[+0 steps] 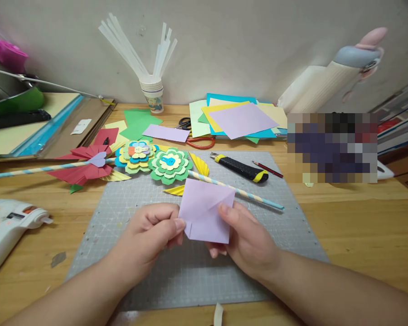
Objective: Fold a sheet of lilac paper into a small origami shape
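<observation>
A small square of light purple paper (204, 208) is held up between my two hands, over a grey cutting mat (149, 285). My left hand (158, 231) pinches its lower left corner, where a small fold or crease shows. On the right edge, my right hand (248, 235) has its thumb on the front and its other fingers behind, partly hidden by the sheet. Just beyond the paper lie a green layered paper flower (170, 165) and a yellow-and-blue striped stick (251, 194). A multicoloured paper flower (138, 156) sits left of the green one.
A black and yellow utility knife (240, 167) and a pencil (268, 169) lie at the mat's back. Red-handled scissors (200, 142) are behind, beside stacked coloured paper (243, 118). A glue gun (15, 226) is at left. Stacked paper cups (153, 97) hold white glue sticks (125, 47).
</observation>
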Available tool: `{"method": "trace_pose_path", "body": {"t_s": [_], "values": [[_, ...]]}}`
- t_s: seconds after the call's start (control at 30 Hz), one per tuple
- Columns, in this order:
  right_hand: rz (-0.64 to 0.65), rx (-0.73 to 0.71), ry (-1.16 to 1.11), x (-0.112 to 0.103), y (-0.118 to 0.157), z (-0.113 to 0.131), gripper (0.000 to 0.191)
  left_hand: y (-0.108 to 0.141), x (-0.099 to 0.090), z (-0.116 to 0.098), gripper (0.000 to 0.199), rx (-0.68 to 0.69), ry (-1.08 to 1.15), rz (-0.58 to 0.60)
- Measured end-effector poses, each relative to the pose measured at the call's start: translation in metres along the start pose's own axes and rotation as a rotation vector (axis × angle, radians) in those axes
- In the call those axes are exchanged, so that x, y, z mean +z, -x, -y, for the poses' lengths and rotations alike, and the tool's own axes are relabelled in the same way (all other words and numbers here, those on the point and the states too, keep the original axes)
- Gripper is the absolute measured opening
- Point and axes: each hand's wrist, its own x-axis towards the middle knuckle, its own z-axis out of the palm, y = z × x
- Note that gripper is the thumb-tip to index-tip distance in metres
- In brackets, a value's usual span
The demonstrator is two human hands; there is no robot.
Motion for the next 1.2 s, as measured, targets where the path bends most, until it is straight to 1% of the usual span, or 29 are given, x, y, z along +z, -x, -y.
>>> {"method": "trace_pose_path", "body": {"t_s": [0.1, 0.17, 0.27, 0.4, 0.47, 0.57, 0.67, 0.8, 0.9, 0.97, 1.0, 1.1, 1.13, 1.2], "values": [[-0.039, 0.022, 0.002, -0.003, -0.002, 0.002, 0.029, -0.002, -0.001, 0.000, 0.035, 0.014, -0.006, -0.046], [-0.041, 0.030, 0.020, -0.004, -0.003, 0.002, 0.026, -0.003, 0.000, 0.000, 0.037, 0.046, -0.019, -0.087], [-0.007, 0.028, 0.038, -0.004, -0.003, 0.001, 0.025, -0.003, 0.001, -0.001, 0.039, 0.092, -0.063, -0.127], [0.068, 0.053, 0.072, -0.002, -0.002, 0.001, 0.028, -0.002, 0.001, -0.002, 0.037, 0.113, -0.103, -0.155], [0.066, 0.060, 0.083, -0.002, -0.002, 0.001, 0.029, -0.002, 0.001, -0.002, 0.037, 0.114, -0.101, -0.149], [0.016, 0.046, 0.087, -0.003, -0.002, -0.001, 0.029, -0.002, 0.003, -0.002, 0.036, 0.113, -0.111, -0.113], [0.014, 0.045, 0.093, -0.004, -0.004, -0.001, 0.029, -0.001, 0.003, -0.004, 0.034, 0.107, -0.128, -0.091], [-0.042, -0.025, 0.037, -0.006, -0.008, 0.005, 0.026, -0.002, -0.001, -0.004, 0.035, 0.081, -0.109, -0.090], [-0.052, -0.011, 0.075, -0.008, -0.011, 0.011, 0.029, -0.006, -0.005, -0.003, 0.039, 0.071, -0.069, -0.146], [-0.021, 0.011, 0.108, -0.008, -0.012, 0.013, 0.030, -0.009, -0.007, -0.002, 0.039, 0.082, -0.045, -0.211], [0.008, 0.025, 0.129, -0.008, -0.012, 0.013, 0.030, -0.011, -0.007, -0.002, 0.036, 0.091, -0.035, -0.248], [0.061, 0.063, 0.217, -0.007, -0.012, 0.013, 0.032, -0.015, -0.005, -0.003, 0.019, 0.128, -0.007, -0.353], [0.054, 0.064, 0.240, -0.007, -0.013, 0.012, 0.033, -0.016, -0.004, -0.004, 0.019, 0.136, -0.002, -0.373], [0.011, 0.044, 0.261, -0.007, -0.013, 0.012, 0.036, -0.016, -0.003, -0.006, 0.028, 0.130, -0.023, -0.367]]}}
